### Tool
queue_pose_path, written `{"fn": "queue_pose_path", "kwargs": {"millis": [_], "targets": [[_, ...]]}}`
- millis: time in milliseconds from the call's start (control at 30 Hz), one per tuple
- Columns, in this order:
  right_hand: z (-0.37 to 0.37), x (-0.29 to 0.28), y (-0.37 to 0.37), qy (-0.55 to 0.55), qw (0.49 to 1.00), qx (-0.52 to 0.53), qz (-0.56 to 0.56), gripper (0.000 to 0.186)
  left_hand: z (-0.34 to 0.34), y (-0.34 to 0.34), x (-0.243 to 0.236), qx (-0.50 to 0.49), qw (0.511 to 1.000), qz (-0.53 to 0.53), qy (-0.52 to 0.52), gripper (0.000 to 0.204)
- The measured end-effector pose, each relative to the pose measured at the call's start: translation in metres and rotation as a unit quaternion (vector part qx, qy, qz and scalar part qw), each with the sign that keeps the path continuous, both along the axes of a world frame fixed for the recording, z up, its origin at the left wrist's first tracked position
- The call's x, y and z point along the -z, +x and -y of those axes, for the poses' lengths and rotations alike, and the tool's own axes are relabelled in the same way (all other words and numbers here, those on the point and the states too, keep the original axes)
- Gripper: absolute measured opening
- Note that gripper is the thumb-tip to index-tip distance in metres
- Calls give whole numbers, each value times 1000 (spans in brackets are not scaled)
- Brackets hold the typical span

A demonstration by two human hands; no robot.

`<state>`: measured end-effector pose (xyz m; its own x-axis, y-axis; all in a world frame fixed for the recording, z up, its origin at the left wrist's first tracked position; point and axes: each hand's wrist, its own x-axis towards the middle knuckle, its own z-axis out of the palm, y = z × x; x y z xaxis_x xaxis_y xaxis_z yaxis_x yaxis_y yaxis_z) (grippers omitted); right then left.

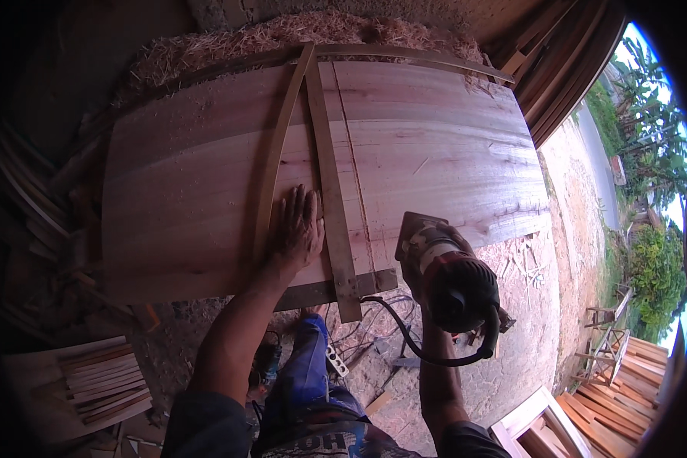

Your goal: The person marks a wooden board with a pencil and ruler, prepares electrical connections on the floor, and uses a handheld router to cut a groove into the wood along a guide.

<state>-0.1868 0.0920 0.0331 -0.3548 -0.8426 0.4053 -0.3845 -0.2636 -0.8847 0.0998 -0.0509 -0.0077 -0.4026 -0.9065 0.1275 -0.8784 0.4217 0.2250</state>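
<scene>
A broad, pale wooden panel [198,175] lies in front of me, with a thin groove-like line [353,160] running across it from far to near. My left hand [304,229] rests flat on the panel, fingers stretched forward. It lies between a slanted wooden strip [280,145] and a straight wooden guide strip [329,175], close against the guide. Off the near edge, right of the guide, my right hand [411,271] is wrapped around a trim router [459,286] with a flat base plate, red and black body and black cord. The router hides most of that hand.
Wood shavings [313,34] heap along the panel's far side, beside another long strip [412,53]. Stacked boards [561,65] stand at the far right. Cut pieces [107,382] lie lower left, a wooden frame [538,427] lower right. The router's cord [404,336] loops near the guide's end.
</scene>
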Motion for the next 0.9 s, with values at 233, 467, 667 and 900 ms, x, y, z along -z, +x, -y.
{"fn": "queue_pose_path", "kwargs": {"millis": [233,467,667,900], "targets": [[-63,-84,-25,-80,977,180,-81,53,6,2,9,47,999,-17,11,70],[-144,-126,-26,-110,926,333,-142,53,9,5,11,70,997,-11,-15,70],[-171,-159,-33,-122,889,398,-192,53,10,-20,21,68,998,-2,6,70],[-172,-150,-54,-168,890,403,-131,42,21,-114,23,76,997,-28,-15,69]]}}
